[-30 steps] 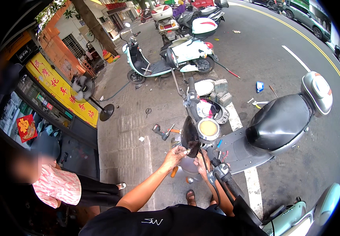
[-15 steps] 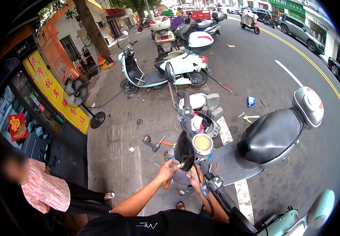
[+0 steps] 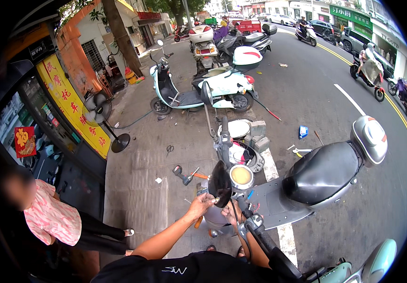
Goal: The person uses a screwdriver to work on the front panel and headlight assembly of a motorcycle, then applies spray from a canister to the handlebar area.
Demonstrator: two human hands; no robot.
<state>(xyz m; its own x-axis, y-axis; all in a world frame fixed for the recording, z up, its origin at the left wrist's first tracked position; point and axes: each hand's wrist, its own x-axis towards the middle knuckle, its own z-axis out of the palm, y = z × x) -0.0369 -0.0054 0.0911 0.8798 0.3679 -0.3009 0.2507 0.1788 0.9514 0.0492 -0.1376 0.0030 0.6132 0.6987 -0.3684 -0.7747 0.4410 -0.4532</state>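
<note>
My left hand has its fingertips pinched together at the lower edge of a black scooter mirror; a small pale bit shows at the fingertips, too small to name. Just right of it, my right hand has curled fingers beside black cables at the front of a grey scooter; what these fingers hold is hidden. A round cream-coloured dial lies beyond the hands. The black handlebar grip passes over my right forearm.
A drill and an orange-handled hammer lie on the pavement. Beyond the dial are a tub and grey bricks. A person in a pink shirt stands at left. A light-blue scooter is parked ahead.
The view has tilted a little, so the scene sits slightly lower. Both hands keep nearly the same place and grip. More riders on scooters have come into sight on the road at right.
</note>
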